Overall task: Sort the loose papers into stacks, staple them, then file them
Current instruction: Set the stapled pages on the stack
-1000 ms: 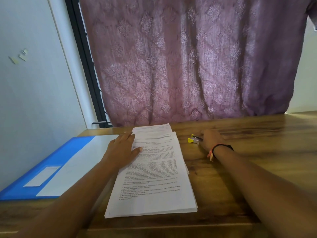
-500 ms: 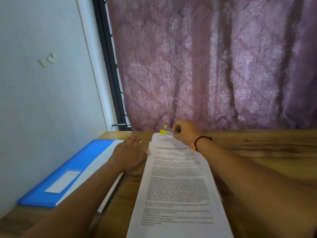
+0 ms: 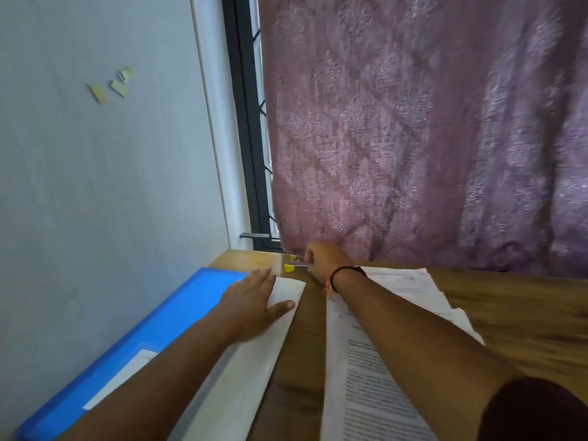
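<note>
Yellow plastic shows just past my right hand (image 3: 324, 262), whose fingers are curled round the little stapler (image 3: 293, 264). A second ago that stapler lay on the bench to the right of the pile and I was only reaching for it. Now I have lifted it and carried it across to the far left corner, near the curtain's hem. My left hand (image 3: 254, 302) has left the pile's edge and lies flat, fingers straight and a little spread, on the white sheet (image 3: 288, 289) that covers the blue folder (image 3: 178, 316). The stack of papers (image 3: 369, 377) sits under my right forearm, with a strip of bare wood between it and the white sheet. I take it the sorting is finished and stapling comes next, though the stapler is not yet over a corner of the stack, so both hands must come back to it. Beyond them the wooden bench (image 3: 515, 316) runs to a mauve patterned curtain (image 3: 413, 138). A dark window frame (image 3: 243, 122) stands at its left, and the pale wall (image 3: 95, 202) bears a few scraps of tape (image 3: 111, 85).
</note>
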The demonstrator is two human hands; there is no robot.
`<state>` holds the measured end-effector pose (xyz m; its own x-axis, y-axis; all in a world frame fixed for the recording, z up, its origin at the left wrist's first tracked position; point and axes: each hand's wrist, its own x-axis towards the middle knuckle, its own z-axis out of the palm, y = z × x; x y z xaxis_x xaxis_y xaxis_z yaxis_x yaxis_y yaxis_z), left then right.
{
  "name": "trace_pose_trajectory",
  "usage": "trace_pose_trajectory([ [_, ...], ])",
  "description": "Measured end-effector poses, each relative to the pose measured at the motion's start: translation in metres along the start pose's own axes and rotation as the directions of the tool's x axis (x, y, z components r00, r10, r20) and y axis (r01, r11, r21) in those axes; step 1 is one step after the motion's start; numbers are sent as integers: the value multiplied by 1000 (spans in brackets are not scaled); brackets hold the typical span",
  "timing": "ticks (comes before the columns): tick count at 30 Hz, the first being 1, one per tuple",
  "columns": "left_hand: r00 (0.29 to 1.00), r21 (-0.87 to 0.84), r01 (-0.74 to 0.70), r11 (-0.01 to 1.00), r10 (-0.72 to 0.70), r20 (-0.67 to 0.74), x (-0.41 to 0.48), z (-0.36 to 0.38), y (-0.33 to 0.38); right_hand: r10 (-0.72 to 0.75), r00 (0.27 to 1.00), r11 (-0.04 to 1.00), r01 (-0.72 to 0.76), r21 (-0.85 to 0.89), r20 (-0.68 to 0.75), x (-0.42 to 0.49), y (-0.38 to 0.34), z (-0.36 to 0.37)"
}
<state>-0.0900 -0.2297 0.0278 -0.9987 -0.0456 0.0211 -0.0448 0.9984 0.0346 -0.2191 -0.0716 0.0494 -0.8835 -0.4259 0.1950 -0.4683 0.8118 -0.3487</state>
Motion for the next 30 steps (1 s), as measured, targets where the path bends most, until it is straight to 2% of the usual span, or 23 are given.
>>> trace_pose_trajectory([
  [9,999,-64,-36,997,36,12,7,0,3,43,999,997,-45,62,34,10,-6,8],
  [14,998,-222,-45,974,33,-58,-13,-14,24,80,989,993,-69,97,-124,-21,9,-24],
  [18,993,-410,-60,910,12,-118,-43,-32,62,120,976,991,-129,-34,-180,-72,36,-56],
  [20,993,-455,-72,887,22,-114,-57,-37,80,178,972,979,-190,-72,-155,-97,54,-66],
  [24,998,-380,-48,924,59,16,-81,-38,112,312,945,940,-322,-116,-96,-158,85,-82],
  [28,997,-417,1,909,30,68,-99,-34,133,378,926,922,-374,-104,18,-216,108,-91],
  [30,998,-474,29,880,-3,55,-104,-32,138,353,930,936,-349,-49,107,-240,106,-98],
])
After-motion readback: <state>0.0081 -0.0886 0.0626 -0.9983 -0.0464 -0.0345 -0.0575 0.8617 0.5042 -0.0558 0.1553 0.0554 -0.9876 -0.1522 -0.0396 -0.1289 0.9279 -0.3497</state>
